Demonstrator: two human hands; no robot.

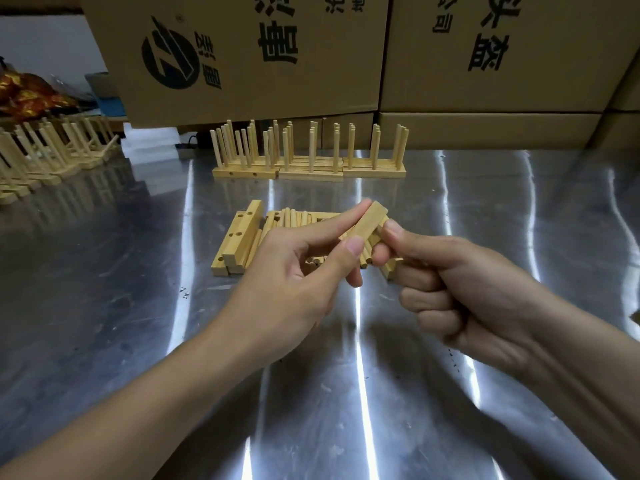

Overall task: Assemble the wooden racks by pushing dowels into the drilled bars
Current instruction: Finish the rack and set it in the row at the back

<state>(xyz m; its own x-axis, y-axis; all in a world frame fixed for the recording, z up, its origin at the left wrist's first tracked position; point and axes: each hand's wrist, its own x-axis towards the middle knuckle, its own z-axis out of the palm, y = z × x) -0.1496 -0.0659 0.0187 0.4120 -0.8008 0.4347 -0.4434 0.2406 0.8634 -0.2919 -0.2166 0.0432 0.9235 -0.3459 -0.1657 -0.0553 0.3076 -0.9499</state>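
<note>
Pinched between the left hand (294,271) and right hand (467,282) in a fingertip grip, the bar (369,223) could slip onto the dowels (291,218).

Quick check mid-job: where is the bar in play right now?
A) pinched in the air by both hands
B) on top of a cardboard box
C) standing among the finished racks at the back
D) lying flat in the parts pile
A: the left hand and right hand pinch the bar between their fingertips, raised above the parts pile.
</note>
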